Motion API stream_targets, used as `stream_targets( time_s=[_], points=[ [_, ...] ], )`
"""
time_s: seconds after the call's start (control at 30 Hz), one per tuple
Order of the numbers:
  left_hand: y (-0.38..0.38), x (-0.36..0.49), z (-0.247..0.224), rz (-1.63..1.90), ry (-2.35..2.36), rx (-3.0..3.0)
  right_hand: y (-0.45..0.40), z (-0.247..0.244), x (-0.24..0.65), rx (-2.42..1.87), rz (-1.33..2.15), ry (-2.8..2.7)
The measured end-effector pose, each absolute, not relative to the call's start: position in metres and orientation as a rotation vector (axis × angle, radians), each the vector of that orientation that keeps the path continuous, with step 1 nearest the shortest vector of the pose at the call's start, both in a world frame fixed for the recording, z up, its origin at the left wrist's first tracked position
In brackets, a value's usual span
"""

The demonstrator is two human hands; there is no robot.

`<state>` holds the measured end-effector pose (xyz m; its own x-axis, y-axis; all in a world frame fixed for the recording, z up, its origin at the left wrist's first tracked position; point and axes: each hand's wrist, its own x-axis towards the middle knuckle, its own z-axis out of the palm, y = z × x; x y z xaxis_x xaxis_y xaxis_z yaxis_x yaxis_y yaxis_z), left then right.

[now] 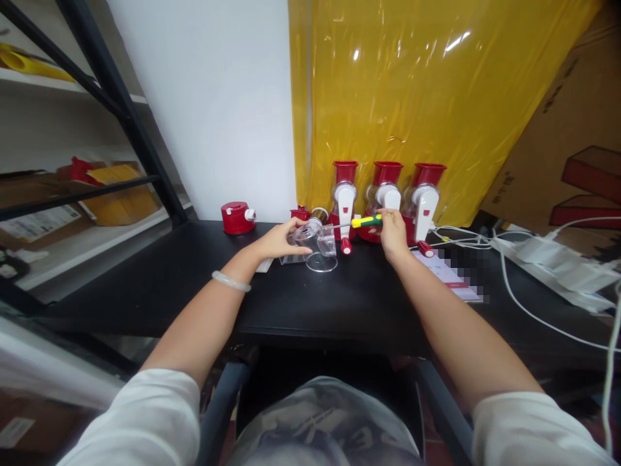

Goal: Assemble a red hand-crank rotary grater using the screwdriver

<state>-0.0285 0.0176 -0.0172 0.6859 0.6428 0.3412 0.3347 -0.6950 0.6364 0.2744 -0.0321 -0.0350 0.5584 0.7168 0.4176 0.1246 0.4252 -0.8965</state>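
Note:
My left hand (284, 239) grips a clear plastic grater housing (320, 246) lying on the black table. In my right hand (394, 234) is a screwdriver (369, 221) with a green and yellow handle, held level. Its shaft points left toward the clear housing; whether the tip touches a screw is too small to tell. Just behind the housing sits a metal grater drum (319, 217), next to a red part (299, 212) that is partly hidden. A red round base (237, 218) with a white knob stands to the left of my left hand.
Behind my hands stand red and white rotary graters: left (345, 194), middle (388, 194), right (425, 207). A printed sheet (451, 278) lies on the black table (310, 307) at right, near white cables and a power strip (557, 272). A shelf rack (121, 110) flanks the left.

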Motion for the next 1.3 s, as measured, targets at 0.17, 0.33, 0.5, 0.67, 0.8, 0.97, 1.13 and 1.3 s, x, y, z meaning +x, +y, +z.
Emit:
stream_targets(
  time_s=[0.17,0.33,0.5,0.67,0.8,0.97,1.13,1.3],
  points=[
    [0.0184,-0.0285,-0.0183,0.763,0.735,2.351,-0.0332,-0.0360,0.2742,-1.099,0.408,-0.949],
    [0.0196,-0.0288,-0.0188,0.765,0.738,2.351,-0.0363,-0.0346,0.2723,-1.171,0.378,-0.961],
    [0.0191,-0.0287,-0.0177,0.747,0.733,2.351,-0.0365,-0.0335,0.2715,-1.113,0.461,-0.920],
    [0.0179,-0.0286,-0.0174,0.756,0.737,2.354,-0.0348,-0.0338,0.2736,-1.123,0.461,-0.927],
    [0.0173,-0.0286,-0.0171,0.752,0.737,2.355,-0.0340,-0.0352,0.2745,-1.135,0.413,-0.955],
    [0.0191,-0.0288,-0.0183,0.757,0.746,2.344,-0.0343,-0.0361,0.2735,-1.142,0.379,-0.978],
    [0.0198,-0.0288,-0.0191,0.770,0.723,2.347,-0.0374,-0.0352,0.2727,-1.184,0.365,-0.988],
    [0.0177,-0.0284,-0.0169,0.757,0.742,2.341,-0.0385,-0.0362,0.2742,-1.247,0.335,-1.024]
  ],
)
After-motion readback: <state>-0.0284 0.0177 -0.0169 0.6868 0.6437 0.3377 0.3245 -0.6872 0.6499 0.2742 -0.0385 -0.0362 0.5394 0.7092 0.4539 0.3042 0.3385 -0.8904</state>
